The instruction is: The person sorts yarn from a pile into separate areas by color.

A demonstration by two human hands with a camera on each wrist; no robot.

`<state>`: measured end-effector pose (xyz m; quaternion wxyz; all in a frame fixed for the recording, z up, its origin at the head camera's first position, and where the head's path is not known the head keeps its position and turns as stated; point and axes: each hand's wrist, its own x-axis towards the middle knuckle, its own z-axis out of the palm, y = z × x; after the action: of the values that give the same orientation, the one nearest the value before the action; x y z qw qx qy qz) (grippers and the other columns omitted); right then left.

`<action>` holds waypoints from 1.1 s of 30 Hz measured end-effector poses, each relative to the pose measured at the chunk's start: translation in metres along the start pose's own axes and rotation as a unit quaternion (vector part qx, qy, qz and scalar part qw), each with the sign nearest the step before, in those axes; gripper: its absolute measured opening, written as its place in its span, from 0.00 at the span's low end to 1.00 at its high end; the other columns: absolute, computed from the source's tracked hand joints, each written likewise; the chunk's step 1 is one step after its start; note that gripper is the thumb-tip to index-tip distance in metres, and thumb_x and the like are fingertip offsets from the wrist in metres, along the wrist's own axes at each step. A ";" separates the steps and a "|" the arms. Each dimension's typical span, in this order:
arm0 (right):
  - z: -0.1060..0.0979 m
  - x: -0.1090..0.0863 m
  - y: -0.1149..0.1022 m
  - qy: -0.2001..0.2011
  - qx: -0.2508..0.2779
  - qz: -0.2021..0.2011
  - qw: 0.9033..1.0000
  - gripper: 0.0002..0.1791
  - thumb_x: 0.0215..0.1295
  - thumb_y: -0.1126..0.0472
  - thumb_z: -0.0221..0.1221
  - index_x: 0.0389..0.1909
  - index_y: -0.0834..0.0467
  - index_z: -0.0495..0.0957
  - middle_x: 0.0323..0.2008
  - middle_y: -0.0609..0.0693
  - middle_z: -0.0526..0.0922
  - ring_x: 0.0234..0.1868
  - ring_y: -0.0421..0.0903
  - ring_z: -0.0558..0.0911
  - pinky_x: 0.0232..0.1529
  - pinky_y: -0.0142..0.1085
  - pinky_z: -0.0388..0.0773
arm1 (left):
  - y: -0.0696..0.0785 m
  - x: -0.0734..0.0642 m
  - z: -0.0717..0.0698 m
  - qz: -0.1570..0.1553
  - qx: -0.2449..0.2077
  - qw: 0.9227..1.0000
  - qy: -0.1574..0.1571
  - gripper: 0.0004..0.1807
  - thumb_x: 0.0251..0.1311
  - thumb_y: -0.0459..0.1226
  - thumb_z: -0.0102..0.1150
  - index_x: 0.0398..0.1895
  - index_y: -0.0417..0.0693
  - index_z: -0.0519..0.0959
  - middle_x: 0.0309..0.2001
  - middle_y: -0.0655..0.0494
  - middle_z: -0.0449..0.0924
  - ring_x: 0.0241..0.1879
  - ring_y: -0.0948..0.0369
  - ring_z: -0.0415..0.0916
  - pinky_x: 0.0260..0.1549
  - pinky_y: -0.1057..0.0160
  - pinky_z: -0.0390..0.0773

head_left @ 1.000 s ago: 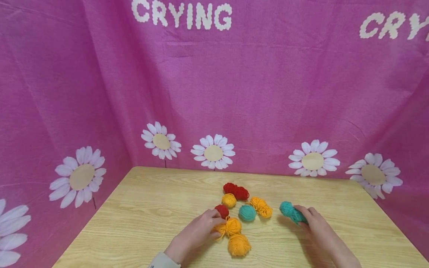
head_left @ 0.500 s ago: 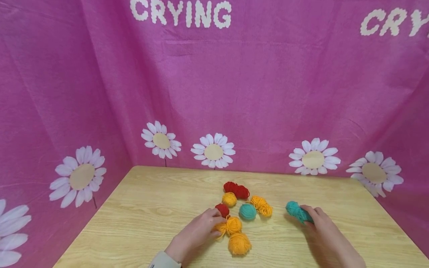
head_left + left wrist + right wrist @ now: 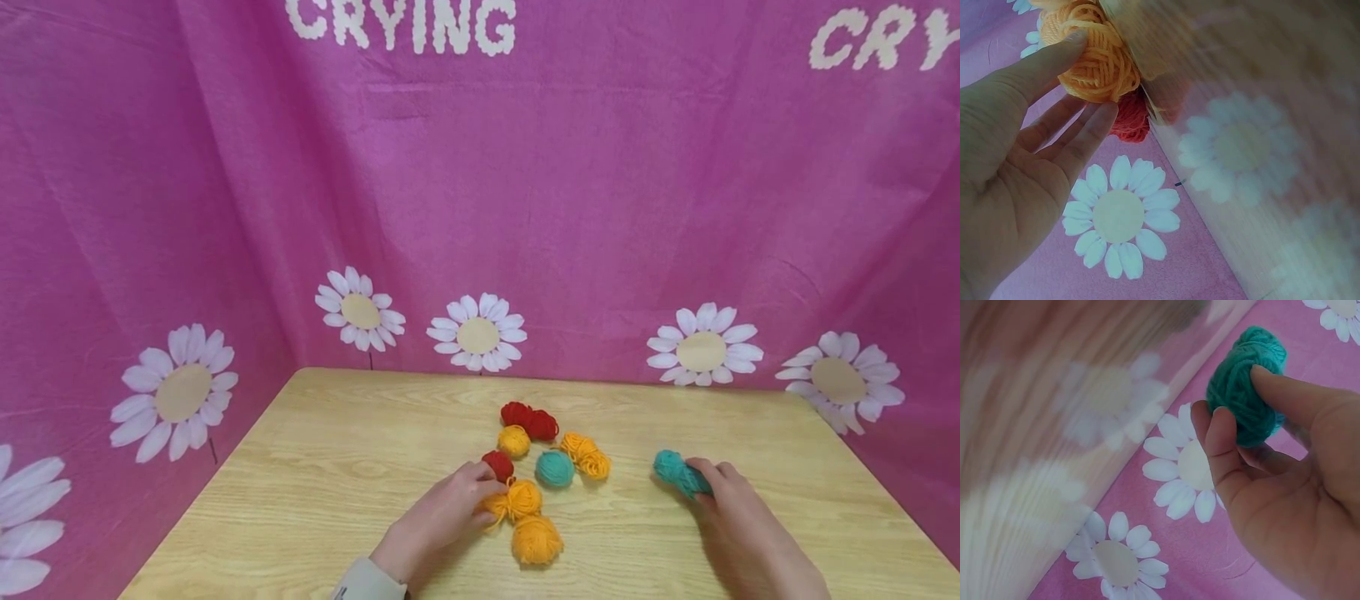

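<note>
Near the middle of the table, my left hand (image 3: 446, 510) holds a bow-shaped orange yarn bundle (image 3: 522, 498) at its left end. The left wrist view has the thumb on the orange yarn (image 3: 1100, 69) and the fingers beneath. A red yarn ball (image 3: 497, 466) sits just beyond those fingertips, and a larger orange yarn ball (image 3: 537, 541) lies on the near side. Off to the right, my right hand (image 3: 750, 512) pinches a twisted teal yarn skein (image 3: 677, 472) by its near end. Thumb and fingers grip the teal yarn (image 3: 1244, 394) from both sides in the right wrist view.
Beyond the hands lie a red yarn skein (image 3: 529, 422), a small yellow-orange ball (image 3: 513, 442), a teal ball (image 3: 555, 469) and an orange skein (image 3: 585, 455). A pink cloth with daisies (image 3: 480, 208) hangs behind the wooden table (image 3: 322, 450).
My right hand has moved to the right with the teal yarn skein in its grip, farther from the other yarn. The left hand has stayed on the orange yarn bundle.
</note>
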<state>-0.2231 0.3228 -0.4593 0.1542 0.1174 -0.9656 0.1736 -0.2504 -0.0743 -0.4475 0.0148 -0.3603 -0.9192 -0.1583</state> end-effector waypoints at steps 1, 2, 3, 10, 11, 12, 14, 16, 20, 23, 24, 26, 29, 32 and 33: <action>0.000 0.000 0.001 0.000 -0.003 0.000 1.000 0.20 0.61 0.74 0.59 0.56 0.67 0.73 0.38 0.58 0.77 0.39 0.52 0.80 0.44 0.53 0.82 | 0.000 0.000 0.000 -0.004 -0.003 1.000 -0.002 0.19 0.60 0.40 0.64 0.56 0.56 0.81 0.51 0.60 0.78 0.49 0.65 0.74 0.55 0.67 0.79; -0.001 0.000 0.002 -0.003 -0.005 0.003 1.000 0.20 0.61 0.74 0.59 0.55 0.67 0.73 0.38 0.59 0.77 0.39 0.53 0.80 0.44 0.54 0.82 | 0.001 0.000 -0.001 -0.007 -0.004 1.000 -0.003 0.19 0.61 0.40 0.64 0.56 0.56 0.81 0.51 0.60 0.78 0.50 0.65 0.74 0.56 0.67 0.79; -0.001 0.000 0.002 -0.001 -0.006 0.003 1.000 0.20 0.61 0.74 0.59 0.55 0.67 0.73 0.37 0.59 0.77 0.38 0.53 0.80 0.44 0.54 0.82 | 0.001 0.000 -0.001 -0.008 -0.005 1.000 -0.004 0.19 0.61 0.40 0.64 0.56 0.56 0.81 0.52 0.60 0.78 0.50 0.65 0.74 0.56 0.67 0.79; 0.000 0.003 0.008 0.016 -0.024 -0.007 1.000 0.22 0.55 0.76 0.63 0.52 0.69 0.73 0.32 0.60 0.76 0.33 0.55 0.80 0.38 0.55 0.82 | 0.001 0.001 -0.003 0.003 -0.001 1.000 0.004 0.19 0.61 0.40 0.64 0.56 0.54 0.81 0.51 0.59 0.78 0.50 0.65 0.74 0.55 0.67 0.80; 0.001 0.004 0.009 0.020 -0.028 -0.009 0.999 0.22 0.54 0.76 0.64 0.52 0.69 0.73 0.32 0.61 0.76 0.32 0.55 0.80 0.37 0.55 0.82 | 0.001 0.001 -0.003 0.005 0.001 1.000 0.004 0.19 0.61 0.40 0.64 0.56 0.54 0.81 0.51 0.59 0.78 0.50 0.65 0.74 0.55 0.67 0.80; 0.001 0.004 0.009 0.023 -0.029 -0.010 0.999 0.22 0.54 0.76 0.64 0.51 0.69 0.73 0.31 0.61 0.76 0.31 0.55 0.80 0.36 0.55 0.82 | 0.001 0.001 -0.003 0.007 0.003 1.000 0.005 0.18 0.61 0.40 0.64 0.56 0.54 0.82 0.51 0.58 0.78 0.50 0.65 0.74 0.55 0.67 0.79; 0.002 0.003 0.010 0.024 -0.030 -0.011 0.999 0.22 0.53 0.76 0.64 0.51 0.69 0.74 0.31 0.61 0.76 0.30 0.55 0.79 0.35 0.54 0.82 | 0.001 0.001 -0.004 0.009 0.005 1.000 0.005 0.18 0.61 0.40 0.64 0.55 0.54 0.82 0.51 0.58 0.78 0.50 0.64 0.74 0.55 0.67 0.79; 0.002 0.002 0.010 0.025 -0.030 -0.011 0.999 0.22 0.53 0.76 0.64 0.51 0.68 0.74 0.30 0.60 0.76 0.29 0.54 0.79 0.34 0.54 0.82 | 0.001 0.001 -0.004 0.008 0.006 1.000 0.003 0.18 0.61 0.40 0.64 0.55 0.54 0.82 0.51 0.58 0.78 0.49 0.65 0.74 0.55 0.68 0.79; 0.003 0.001 0.011 0.017 -0.031 -0.009 0.999 0.22 0.52 0.76 0.65 0.50 0.68 0.74 0.29 0.59 0.75 0.28 0.53 0.78 0.33 0.52 0.82 | 0.001 0.001 -0.003 0.004 0.005 1.000 0.000 0.19 0.60 0.40 0.65 0.55 0.54 0.82 0.51 0.59 0.78 0.49 0.65 0.74 0.55 0.68 0.79; 0.004 0.001 0.011 0.009 -0.033 -0.005 0.999 0.22 0.52 0.75 0.65 0.50 0.68 0.74 0.29 0.59 0.75 0.28 0.52 0.79 0.33 0.51 0.82 | 0.001 0.001 -0.002 -0.005 -0.001 1.000 -0.007 0.19 0.60 0.40 0.65 0.56 0.55 0.82 0.50 0.60 0.78 0.49 0.65 0.74 0.55 0.68 0.80; 0.004 0.001 0.011 0.005 -0.033 -0.003 0.999 0.22 0.52 0.75 0.65 0.50 0.68 0.74 0.29 0.59 0.75 0.29 0.52 0.79 0.33 0.51 0.82 | 0.001 0.001 -0.002 -0.008 -0.003 1.000 -0.009 0.19 0.60 0.40 0.65 0.56 0.55 0.81 0.50 0.60 0.78 0.49 0.65 0.74 0.55 0.68 0.80; 0.004 0.000 0.010 0.002 -0.033 -0.002 0.999 0.22 0.52 0.75 0.65 0.50 0.68 0.74 0.29 0.59 0.75 0.29 0.53 0.79 0.33 0.51 0.82 | 0.002 0.000 -0.002 -0.014 -0.007 1.000 -0.013 0.20 0.59 0.40 0.65 0.56 0.56 0.81 0.50 0.60 0.78 0.49 0.65 0.74 0.55 0.68 0.80; 0.003 -0.001 0.009 -0.014 -0.034 0.006 0.999 0.23 0.53 0.74 0.66 0.51 0.68 0.74 0.31 0.60 0.76 0.31 0.55 0.81 0.34 0.52 0.82 | 0.002 0.000 -0.002 -0.013 -0.005 1.000 -0.012 0.20 0.59 0.40 0.65 0.56 0.56 0.81 0.50 0.60 0.78 0.49 0.65 0.74 0.55 0.68 0.80; 0.001 -0.001 0.009 -0.035 -0.036 0.019 0.999 0.24 0.54 0.72 0.66 0.52 0.67 0.73 0.32 0.61 0.76 0.33 0.57 0.82 0.35 0.54 0.83 | 0.002 0.000 -0.003 -0.009 -0.003 1.000 -0.010 0.20 0.60 0.40 0.65 0.56 0.56 0.81 0.51 0.60 0.78 0.49 0.65 0.74 0.55 0.68 0.80; 0.000 -0.002 0.009 -0.046 -0.039 0.027 0.998 0.24 0.54 0.71 0.66 0.53 0.67 0.73 0.33 0.61 0.77 0.35 0.58 0.82 0.36 0.54 0.83 | 0.002 0.000 -0.003 -0.008 -0.002 1.000 -0.010 0.20 0.59 0.40 0.65 0.56 0.56 0.81 0.51 0.60 0.78 0.50 0.65 0.74 0.55 0.68 0.80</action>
<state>-0.2243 0.3310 -0.4627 0.1097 0.0930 -0.9805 0.1342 -0.2489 -0.0736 -0.4444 0.0036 -0.3541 -0.9219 -0.1571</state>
